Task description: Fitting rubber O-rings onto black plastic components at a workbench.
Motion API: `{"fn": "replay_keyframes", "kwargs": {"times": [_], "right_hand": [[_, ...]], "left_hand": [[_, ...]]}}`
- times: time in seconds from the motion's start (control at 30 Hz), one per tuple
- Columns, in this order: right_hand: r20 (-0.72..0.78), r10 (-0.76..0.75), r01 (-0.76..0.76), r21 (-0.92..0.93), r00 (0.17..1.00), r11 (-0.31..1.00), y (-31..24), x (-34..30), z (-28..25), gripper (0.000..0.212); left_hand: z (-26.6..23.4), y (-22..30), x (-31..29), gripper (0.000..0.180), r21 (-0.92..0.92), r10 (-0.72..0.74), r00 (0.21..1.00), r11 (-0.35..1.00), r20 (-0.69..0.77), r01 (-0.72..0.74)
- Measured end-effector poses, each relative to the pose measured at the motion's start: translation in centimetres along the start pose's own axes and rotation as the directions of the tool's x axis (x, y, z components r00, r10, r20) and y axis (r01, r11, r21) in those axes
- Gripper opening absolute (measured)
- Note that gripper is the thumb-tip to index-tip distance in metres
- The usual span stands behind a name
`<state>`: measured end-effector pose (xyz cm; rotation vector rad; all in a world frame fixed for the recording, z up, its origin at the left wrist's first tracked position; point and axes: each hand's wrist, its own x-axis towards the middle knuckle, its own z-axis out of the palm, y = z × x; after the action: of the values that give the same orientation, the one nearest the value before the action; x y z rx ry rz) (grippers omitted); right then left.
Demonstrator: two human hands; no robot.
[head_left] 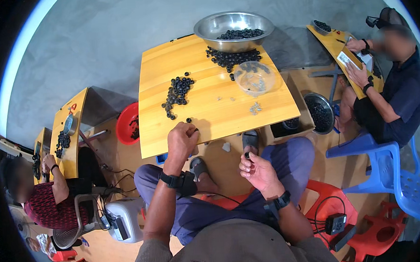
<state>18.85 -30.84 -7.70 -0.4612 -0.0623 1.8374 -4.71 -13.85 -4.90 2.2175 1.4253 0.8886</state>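
My left hand rests curled at the near edge of the wooden table, fingers pinched on a small black ring (barely visible); my right hand hangs over my lap, thumb and forefinger gripping another black ring; loose ring pile just beyond the left hand; clear plastic bowl and steel bowl farther back.
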Motion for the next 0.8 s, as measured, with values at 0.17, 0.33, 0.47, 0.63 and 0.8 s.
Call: {"fn": "replay_keyframes", "kwargs": {"times": [0.17, 0.33, 0.47, 0.63, 0.8], "right_hand": [[-0.004, -0.001, 0.001, -0.003, 1.0, 1.0, 0.0, -0.2, 0.0, 0.028], [-0.001, 0.013, -0.013, -0.016, 1.0, 1.0, 0.1, -0.1, -0.2, 0.028], [0.014, 0.004, -0.004, -0.005, 1.0, 1.0, -0.3, -0.1, -0.5, 0.027], [0.042, -0.006, 0.004, 0.046, 0.999, 0.999, -0.7, 0.0, -1.4, 0.023], [0.023, 0.0, 0.0, 0.017, 1.0, 1.0, -1.0, 0.0, -0.7, 0.021]], "left_hand": [[-0.7, -1.0, 0.9, 0.021, -0.109, -0.159, 0.979, 0.983, -0.128, 0.145], [-0.7, -1.9, 1.8, 0.024, -0.018, -0.034, 0.995, 0.999, -0.091, 0.033], [-0.2, -2.8, 2.3, 0.025, 0.026, -0.025, 0.998, 0.999, -0.053, 0.026], [-0.8, -2.1, 2.6, 0.024, -0.072, -0.149, 0.988, 0.987, -0.05, 0.146], [-1.4, 0.3, 1.5, 0.022, -0.017, 0.041, 0.999, 0.999, 0.027, -0.04]]}}
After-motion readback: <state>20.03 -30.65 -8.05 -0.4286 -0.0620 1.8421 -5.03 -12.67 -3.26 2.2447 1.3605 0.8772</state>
